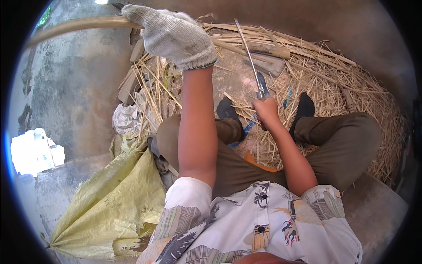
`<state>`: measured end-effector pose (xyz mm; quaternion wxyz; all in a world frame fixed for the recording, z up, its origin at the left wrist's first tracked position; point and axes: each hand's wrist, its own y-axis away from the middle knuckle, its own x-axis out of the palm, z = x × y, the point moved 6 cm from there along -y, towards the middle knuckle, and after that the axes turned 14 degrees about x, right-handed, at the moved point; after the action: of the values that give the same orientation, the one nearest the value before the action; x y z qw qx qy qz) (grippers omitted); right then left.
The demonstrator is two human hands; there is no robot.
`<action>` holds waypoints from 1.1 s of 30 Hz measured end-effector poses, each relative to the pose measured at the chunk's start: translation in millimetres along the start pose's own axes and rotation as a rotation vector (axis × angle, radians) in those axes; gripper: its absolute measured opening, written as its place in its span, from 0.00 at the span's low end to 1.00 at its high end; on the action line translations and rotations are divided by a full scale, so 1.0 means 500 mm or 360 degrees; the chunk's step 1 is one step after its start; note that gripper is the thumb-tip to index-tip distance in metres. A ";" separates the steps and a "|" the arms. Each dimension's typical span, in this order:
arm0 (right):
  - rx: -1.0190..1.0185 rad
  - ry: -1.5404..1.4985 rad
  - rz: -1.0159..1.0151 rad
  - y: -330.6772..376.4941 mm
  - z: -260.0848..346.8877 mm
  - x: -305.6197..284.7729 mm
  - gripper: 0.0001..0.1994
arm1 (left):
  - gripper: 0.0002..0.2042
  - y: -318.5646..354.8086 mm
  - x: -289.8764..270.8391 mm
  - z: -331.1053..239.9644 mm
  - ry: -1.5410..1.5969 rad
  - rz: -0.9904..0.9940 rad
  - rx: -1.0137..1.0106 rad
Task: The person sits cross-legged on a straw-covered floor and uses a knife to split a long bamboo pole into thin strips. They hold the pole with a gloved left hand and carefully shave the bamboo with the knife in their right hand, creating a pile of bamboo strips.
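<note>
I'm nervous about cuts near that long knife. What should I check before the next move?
1. Right hand has a closed grip on the knife: ok.
2. Left hand gloved and closed on the long pale strip: ok.
3. Right hand gloved: not ok, it is bare.
4. Knife apart from the left hand: ok, a gap shows between them.
5. Floor free of scraps: not ok, loose straw-like pieces are scattered about.
6. Strip's far left end free: cannot tell, it runs to the rim of the view.
</note>
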<state>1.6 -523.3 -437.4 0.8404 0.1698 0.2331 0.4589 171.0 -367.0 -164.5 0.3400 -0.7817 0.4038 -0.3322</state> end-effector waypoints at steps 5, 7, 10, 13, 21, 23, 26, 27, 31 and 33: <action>0.0567 -0.0241 0.0355 0.007 -0.018 0.013 0.09 | 0.30 0.019 0.004 -0.017 0.0379 -0.0082 -0.0467; 0.0685 -0.0462 0.0613 0.032 0.027 0.000 0.09 | 0.24 0.021 0.008 -0.031 0.0568 -0.0021 -0.0423; 0.0589 -0.0538 0.0671 0.030 0.054 -0.008 0.10 | 0.32 0.010 0.026 -0.069 0.0390 0.0058 -0.0215; 0.0548 -0.0492 0.0593 0.018 0.050 -0.014 0.10 | 0.32 0.003 0.032 -0.038 0.0514 0.0042 -0.0096; -0.0091 -0.0215 0.0004 0.021 0.091 -0.050 0.12 | 0.21 -0.010 0.025 0.037 0.1155 0.0275 -0.0217; -0.0201 -0.0391 0.0006 0.038 0.107 -0.049 0.13 | 0.19 -0.013 0.039 0.040 0.1457 0.0249 -0.0380; -0.0293 -0.0288 0.0072 0.039 0.055 -0.017 0.13 | 0.17 -0.017 0.051 0.040 0.1617 0.0281 -0.0390; -0.0129 -0.0100 0.0123 0.030 0.026 -0.004 0.14 | 0.17 -0.018 0.046 0.046 0.1457 0.0381 -0.0276; 0.0238 0.0106 0.0183 -0.001 -0.047 0.023 0.15 | 0.18 0.008 0.042 0.057 0.1379 0.0117 -0.0410; 0.0289 -0.0047 0.0219 -0.012 -0.065 0.031 0.15 | 0.18 0.005 0.045 0.032 0.0991 0.0227 -0.0116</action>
<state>-4.9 -510.9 -471.1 0.7915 0.2675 0.2489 0.4899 192.9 -383.2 -169.6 0.1943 -0.6239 0.5539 -0.5160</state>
